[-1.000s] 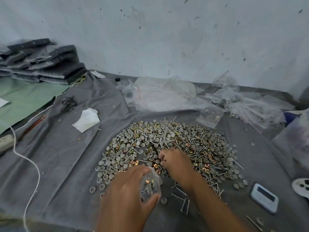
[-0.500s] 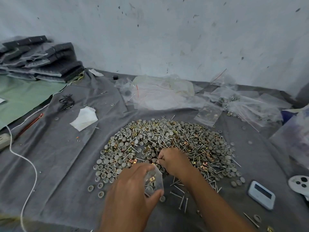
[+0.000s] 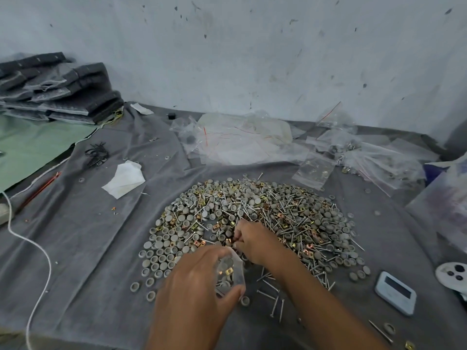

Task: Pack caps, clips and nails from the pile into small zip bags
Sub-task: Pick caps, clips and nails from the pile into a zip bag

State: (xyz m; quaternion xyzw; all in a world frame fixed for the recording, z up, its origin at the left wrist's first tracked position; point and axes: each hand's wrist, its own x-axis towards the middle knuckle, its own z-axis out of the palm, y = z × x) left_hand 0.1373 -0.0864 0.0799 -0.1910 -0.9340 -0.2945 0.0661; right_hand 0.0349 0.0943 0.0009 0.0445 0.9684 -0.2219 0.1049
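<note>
L hand [image 3: 194,294] grips small zip bag [image 3: 231,274] near front edge of pile [image 3: 252,223], thumb and fingers curled round it; bag already holds grey caps + a brass clip. R hand [image 3: 255,242] sits on pile just beyond bag mouth, fingertips bunched, pinching at parts; exact item too small to tell. Pile of caps, clips, nails spread on grey cloth [image 3: 88,236]. Loose nails [image 3: 273,294] lie just right of bag. Empty and filled bags [image 3: 313,170] behind pile. White timer [image 3: 395,293] at right.
</note>
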